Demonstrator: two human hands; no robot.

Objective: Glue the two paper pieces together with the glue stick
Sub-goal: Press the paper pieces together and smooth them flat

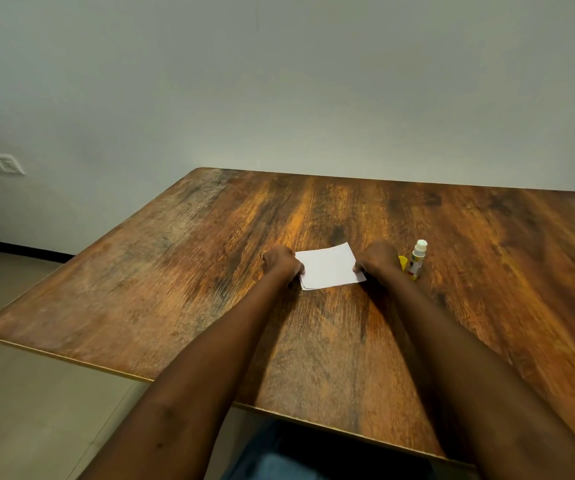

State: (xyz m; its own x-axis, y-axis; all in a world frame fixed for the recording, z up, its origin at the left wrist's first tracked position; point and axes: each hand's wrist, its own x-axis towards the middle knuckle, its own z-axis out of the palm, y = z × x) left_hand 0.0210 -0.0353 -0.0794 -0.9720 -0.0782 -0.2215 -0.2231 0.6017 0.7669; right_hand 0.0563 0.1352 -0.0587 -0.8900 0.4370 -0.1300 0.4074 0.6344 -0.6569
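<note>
Two white paper pieces [329,266] lie stacked flat on the wooden table [210,271]; a thin edge of the lower sheet peeks out at the near-left corner. My left hand [279,263] curls over the stack's left edge, fingertips on the paper. At the right edge, my right hand [378,258] presses down with its fingers on the sheet. Just right of that hand the glue stick [417,259] stands upright with its cap off, white tip up. Its yellow cap [403,262] lies between the stick and my right hand, partly hidden.
The table's far edge meets a plain pale wall. On the left, the table edge drops to a tiled floor. A wall socket [3,163] sits low on the left wall.
</note>
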